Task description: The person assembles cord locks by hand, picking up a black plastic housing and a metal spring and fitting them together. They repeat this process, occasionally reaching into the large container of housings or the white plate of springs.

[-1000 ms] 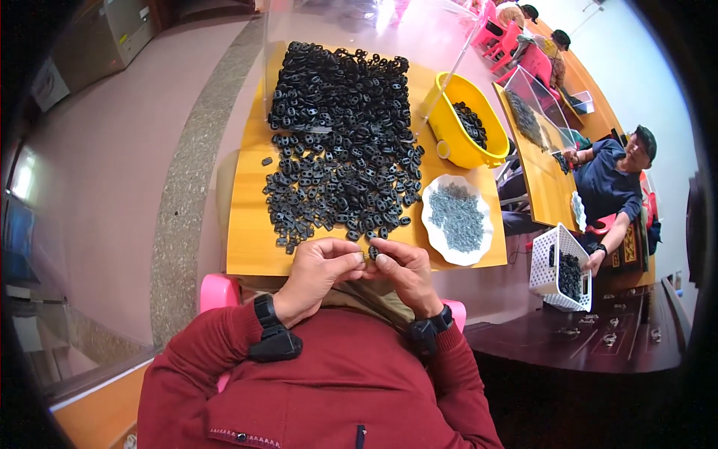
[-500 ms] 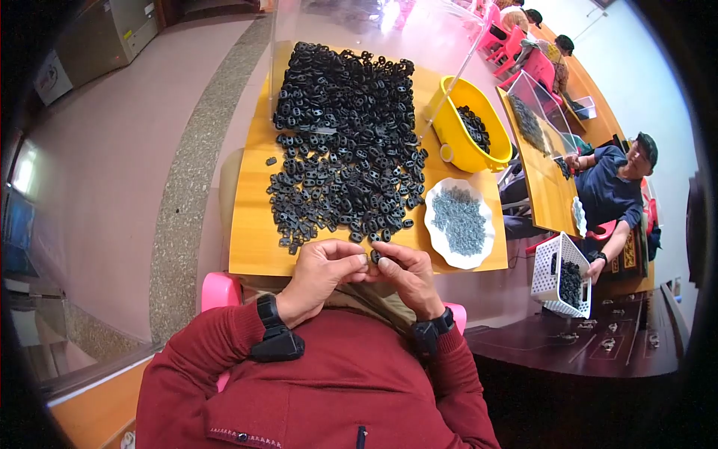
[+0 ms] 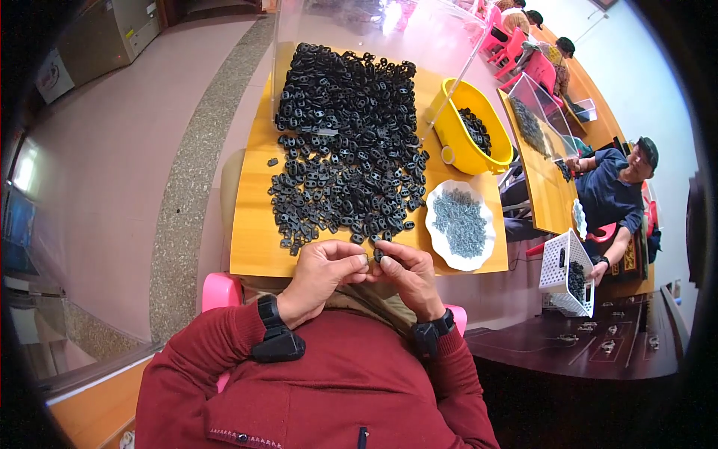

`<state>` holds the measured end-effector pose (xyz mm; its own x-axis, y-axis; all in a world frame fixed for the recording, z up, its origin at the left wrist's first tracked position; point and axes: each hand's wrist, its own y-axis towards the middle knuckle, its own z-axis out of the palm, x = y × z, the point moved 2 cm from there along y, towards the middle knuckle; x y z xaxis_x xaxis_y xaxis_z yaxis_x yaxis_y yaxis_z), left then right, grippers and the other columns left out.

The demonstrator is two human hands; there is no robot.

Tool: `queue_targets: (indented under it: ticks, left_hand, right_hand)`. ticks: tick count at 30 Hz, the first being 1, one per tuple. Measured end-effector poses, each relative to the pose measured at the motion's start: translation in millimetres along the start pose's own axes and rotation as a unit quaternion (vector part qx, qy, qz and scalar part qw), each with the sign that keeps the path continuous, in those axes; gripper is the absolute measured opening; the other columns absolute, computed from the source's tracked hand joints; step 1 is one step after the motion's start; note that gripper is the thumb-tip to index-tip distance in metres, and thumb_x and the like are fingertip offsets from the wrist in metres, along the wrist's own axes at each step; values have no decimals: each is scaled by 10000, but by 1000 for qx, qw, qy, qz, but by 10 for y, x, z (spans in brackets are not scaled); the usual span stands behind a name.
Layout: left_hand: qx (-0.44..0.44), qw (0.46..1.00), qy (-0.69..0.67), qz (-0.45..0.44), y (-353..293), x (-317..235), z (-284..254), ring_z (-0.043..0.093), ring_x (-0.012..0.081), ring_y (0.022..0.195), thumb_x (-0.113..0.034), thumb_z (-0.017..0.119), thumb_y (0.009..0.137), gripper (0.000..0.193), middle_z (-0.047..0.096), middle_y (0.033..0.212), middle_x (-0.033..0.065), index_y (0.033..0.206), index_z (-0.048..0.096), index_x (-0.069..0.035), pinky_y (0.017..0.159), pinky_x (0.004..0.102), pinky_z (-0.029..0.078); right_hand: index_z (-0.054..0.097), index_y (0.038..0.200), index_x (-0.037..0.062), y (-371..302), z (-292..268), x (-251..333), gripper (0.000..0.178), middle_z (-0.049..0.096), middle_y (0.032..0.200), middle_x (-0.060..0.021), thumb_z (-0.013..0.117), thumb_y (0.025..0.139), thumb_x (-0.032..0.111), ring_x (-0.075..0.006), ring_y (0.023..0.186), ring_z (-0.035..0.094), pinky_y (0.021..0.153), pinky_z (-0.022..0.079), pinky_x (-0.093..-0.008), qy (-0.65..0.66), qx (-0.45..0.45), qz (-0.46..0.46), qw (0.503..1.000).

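And here you are, both hands meeting above the near edge of the wooden table [image 3: 250, 224] — your right hand [image 3: 411, 278] is gripping a small black plastic piece [image 3: 378, 255] between thumb and forefinger, and that piece is sitting right in front of you, just short of the pile. Your left hand [image 3: 320, 271] is bending into a fine pinch beside it, thumb and forefinger nearly together; whether those tips are holding anything tiny, I cannot tell from here

Beyond your fingers, the heap of black two-hole plastic pieces [image 3: 344, 112] is spreading toward you from the clear plastic bin [image 3: 314, 22]. On your right, a white scalloped dish [image 3: 464, 264] is holding small grey parts [image 3: 458, 218], and behind it a yellow tub [image 3: 455, 153] is carrying more black pieces

For good handling, you are probably wanting the right pinch firm but low on the piece, leaving its upper face showing; your left fingertips are likely doing best lining up squarely rather than pressing at a slant. With grip this small, slipping is looking like the main risk — so bracing both hands against each other is seeming wise
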<state>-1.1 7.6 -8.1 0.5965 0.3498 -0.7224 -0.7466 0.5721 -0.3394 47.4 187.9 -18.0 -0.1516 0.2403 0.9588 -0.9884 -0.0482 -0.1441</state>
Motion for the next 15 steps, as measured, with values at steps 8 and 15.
queue_targets:
  ticks: [8, 15]
  left_hand:
    - [-1, 1000, 9, 0, 12, 0, -11, 655, 129, 777, -51, 630, 885, 136, 663, 896, 90, 994, 625, 30, 701, 236, 564]
    - [-10, 1000, 10, 5, 46, 43, -39, 655, 126, 772, -42, 639, 876, 136, 662, 890, 88, 989, 626, 33, 691, 234, 564]
  right_hand:
    - [550, 1247, -35, 1, -8, -1, 318, 661, 901, -99, 556, 942, 55, -192, 827, 672, 766, 569, -291, -7, 5, -2, 1000]
    - [557, 1241, -34, 5, 13, 21, 312, 657, 896, -92, 557, 941, 56, -186, 816, 670, 761, 568, -286, 7, -3, 8, 1000]
